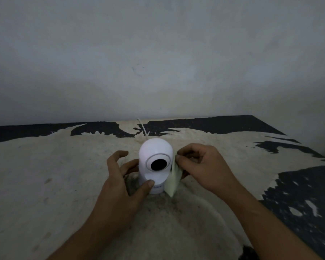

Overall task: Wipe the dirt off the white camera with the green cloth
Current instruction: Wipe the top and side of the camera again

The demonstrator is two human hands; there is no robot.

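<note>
1. While it stands upright at the 6 o'clock middle of the worn table top [45, 166], the white camera [155, 156] points its dark lens [159, 164] toward the viewer.
2. Left hand [120, 182], at the camera's 9 o'clock: thumb pressed on the base front, fingers curled around the side, gripping the body.
3. Right hand [201, 166], at the camera's 3 o'clock: fingertips pinch the green cloth [174, 182].
4. Green cloth: hangs folded, touching the camera's right side.
5. White cable [142, 126]: runs from behind the camera toward 12 o'clock, to the grey wall [158, 53].
</note>
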